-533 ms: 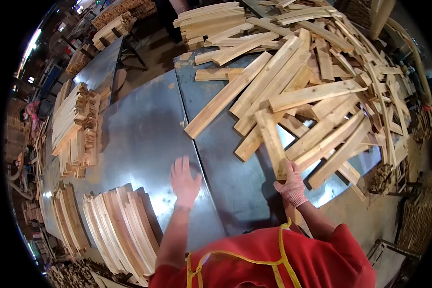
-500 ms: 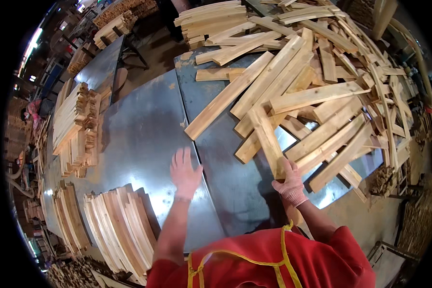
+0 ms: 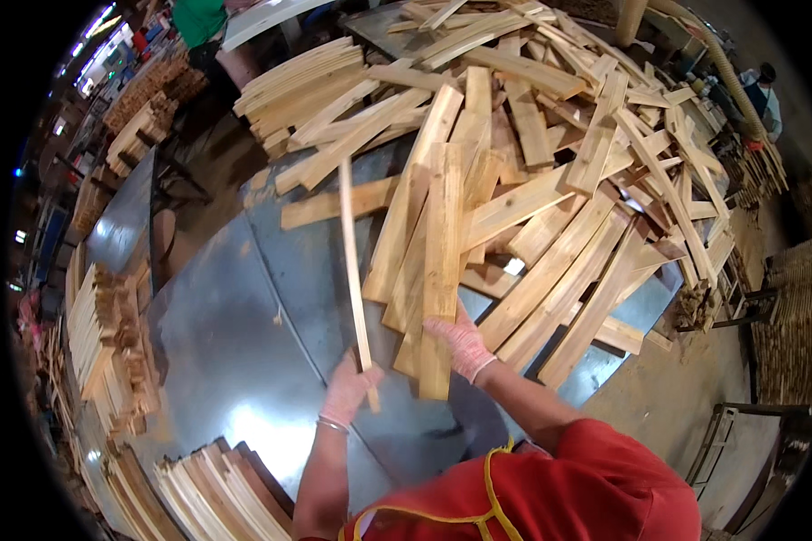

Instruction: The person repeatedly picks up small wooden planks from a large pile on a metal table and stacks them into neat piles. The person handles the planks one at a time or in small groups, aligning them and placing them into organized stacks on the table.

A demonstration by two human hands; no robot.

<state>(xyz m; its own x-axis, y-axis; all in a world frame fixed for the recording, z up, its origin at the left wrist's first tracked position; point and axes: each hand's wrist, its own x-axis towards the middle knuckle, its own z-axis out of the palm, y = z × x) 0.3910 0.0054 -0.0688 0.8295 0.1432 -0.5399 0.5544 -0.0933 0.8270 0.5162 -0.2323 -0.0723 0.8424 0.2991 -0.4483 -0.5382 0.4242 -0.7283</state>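
Observation:
My left hand (image 3: 347, 389), in a pale work glove, is closed around the near end of a narrow wooden board (image 3: 353, 270) tipped up on its edge. To its right, my gloved right hand (image 3: 461, 344) grips a wider wooden board (image 3: 441, 261) near its lower end, fingers over its face. That board points away from me, over the loose boards. A large heap of loose wooden boards (image 3: 559, 221) lies crosswise just beyond and to the right of my hands. Beneath everything is a grey metal-topped table (image 3: 216, 298).
Neat stacks of boards stand at the near left (image 3: 212, 478), the far left (image 3: 108, 352) and the back (image 3: 299, 83). A tall wood stack (image 3: 792, 325) rises at the right. People (image 3: 198, 22) are in the background, and a ribbed hose (image 3: 715, 59) hangs at the far right.
My left hand, earlier spread above the table, has taken hold of the narrow board. The right hand has moved left with its board, now more upright in view. The whole view has shifted.

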